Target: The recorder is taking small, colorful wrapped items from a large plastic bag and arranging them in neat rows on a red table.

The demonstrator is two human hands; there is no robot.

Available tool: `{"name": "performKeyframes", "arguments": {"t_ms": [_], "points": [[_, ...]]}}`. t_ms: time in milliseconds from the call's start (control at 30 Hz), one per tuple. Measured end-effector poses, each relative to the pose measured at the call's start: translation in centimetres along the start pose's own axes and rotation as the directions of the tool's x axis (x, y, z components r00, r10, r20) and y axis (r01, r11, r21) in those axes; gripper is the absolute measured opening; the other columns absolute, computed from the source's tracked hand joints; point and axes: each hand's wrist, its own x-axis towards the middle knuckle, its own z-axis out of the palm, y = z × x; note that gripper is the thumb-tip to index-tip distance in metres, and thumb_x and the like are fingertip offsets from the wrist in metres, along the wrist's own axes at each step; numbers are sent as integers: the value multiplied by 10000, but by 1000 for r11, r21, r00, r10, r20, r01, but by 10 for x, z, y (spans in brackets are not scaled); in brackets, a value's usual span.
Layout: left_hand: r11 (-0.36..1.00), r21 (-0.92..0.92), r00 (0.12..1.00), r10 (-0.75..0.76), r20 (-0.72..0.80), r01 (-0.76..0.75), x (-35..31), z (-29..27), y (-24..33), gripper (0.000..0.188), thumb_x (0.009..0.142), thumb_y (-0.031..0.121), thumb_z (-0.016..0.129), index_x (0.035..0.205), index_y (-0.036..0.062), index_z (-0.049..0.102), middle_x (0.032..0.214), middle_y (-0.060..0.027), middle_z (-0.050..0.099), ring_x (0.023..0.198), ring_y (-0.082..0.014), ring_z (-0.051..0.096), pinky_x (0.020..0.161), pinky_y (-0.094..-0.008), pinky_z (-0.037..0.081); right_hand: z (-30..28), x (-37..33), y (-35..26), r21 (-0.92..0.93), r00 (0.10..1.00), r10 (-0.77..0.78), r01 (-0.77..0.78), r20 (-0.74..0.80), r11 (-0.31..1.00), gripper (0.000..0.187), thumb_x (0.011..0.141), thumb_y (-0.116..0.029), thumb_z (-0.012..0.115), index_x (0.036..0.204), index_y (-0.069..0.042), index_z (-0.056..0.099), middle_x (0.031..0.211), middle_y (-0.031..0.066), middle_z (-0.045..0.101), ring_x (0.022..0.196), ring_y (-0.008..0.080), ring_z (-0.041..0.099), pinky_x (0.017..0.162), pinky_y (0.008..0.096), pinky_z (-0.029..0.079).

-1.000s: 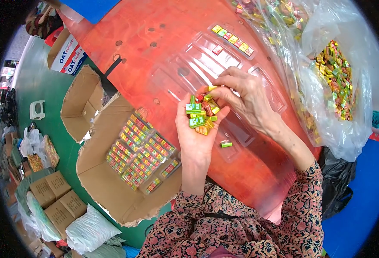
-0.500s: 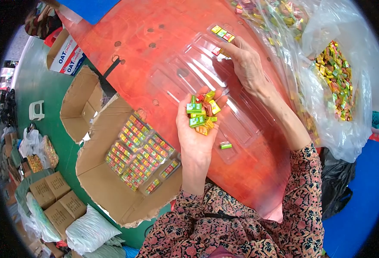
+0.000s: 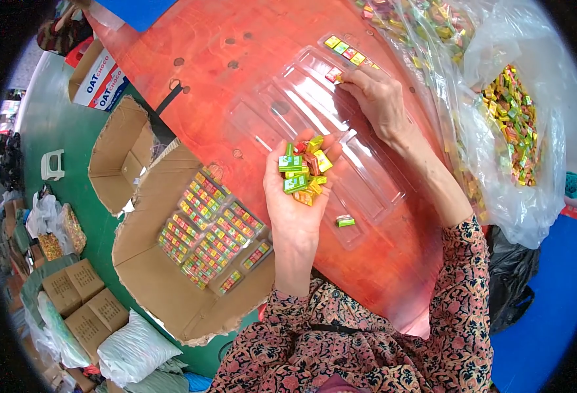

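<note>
My left hand (image 3: 292,213) is palm up over the red table, cupping a heap of small wrapped candies (image 3: 305,171) in green, yellow and red. Under and beyond it lies a clear plastic tray (image 3: 367,171) with long narrow compartments. My right hand (image 3: 381,105) is at the tray's far part, thumb and fingers pinched on a red-and-white candy (image 3: 334,74). Beside those fingers, a row of candies (image 3: 344,50) fills part of the far right compartment; the hand hides its near end. A single green candy (image 3: 345,222) sits in the tray's near end.
At right, a large clear plastic bag (image 3: 508,124) holds many loose candies. Left of the table stands an open cardboard box (image 3: 170,288) with filled candy trays (image 3: 213,229) inside. Another open carton (image 3: 115,167) is farther off. Stacked brown boxes (image 3: 72,288) and a white sack (image 3: 134,347) lie lower left.
More candies show in the far right compartment's row. My right hand has shifted slightly right and nearer, now pinching the red-and-white candy. My left hand has barely moved.
</note>
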Motion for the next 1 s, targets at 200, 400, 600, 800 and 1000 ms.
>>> {"name": "performKeyframes", "arguments": {"t_ms": [200, 400, 600, 800, 1000], "points": [[1000, -8, 999, 5, -35, -5, 0, 2, 1, 364, 865, 280, 462, 1065, -14, 542, 1065, -208, 559, 966, -316, 564, 782, -428, 516, -2, -4, 0, -57, 997, -71, 73, 27, 996, 120, 710, -41, 616, 823, -3, 605, 859, 120, 610, 786, 262, 607, 680, 326, 490], [1000, 21, 997, 10, -76, -9, -2, 7, 0, 370, 873, 315, 423, 1039, 10, 549, 1015, -194, 589, 930, -298, 587, 774, -398, 507, 0, -7, -3, 33, 999, 52, -51, -9, 998, 100, 712, -35, 618, 804, 5, 612, 845, 116, 589, 773, 257, 589, 666, 328, 478], [1000, 15, 998, 6, -66, -5, -1, 6, -1, 371, 874, 316, 422, 1038, 7, 545, 1023, -197, 585, 931, -302, 585, 780, -400, 504, -2, -6, -4, -4, 991, 135, -136, -16, 991, 100, 710, -34, 620, 800, 8, 621, 843, 116, 582, 792, 270, 571, 676, 333, 461], [1000, -10, 1000, -11, -2, 11, 1, 2, -1, 386, 877, 289, 436, 1098, -16, 521, 1091, -213, 546, 996, -332, 549, 793, -438, 509, -6, 0, -4, -55, 984, 150, -145, 95, 988, 113, 724, -34, 609, 827, 10, 627, 842, 121, 580, 798, 271, 564, 701, 323, 450], [1000, 14, 1000, 10, 6, -10, 1, 6, -4, 405, 884, 301, 408, 1124, -8, 510, 1076, -201, 558, 982, -331, 556, 790, -426, 505, -35, -2, -42, 257, 959, 239, -272, 152, 927, 115, 738, -41, 616, 842, 7, 628, 851, 114, 596, 806, 229, 573, 709, 297, 439]]}}
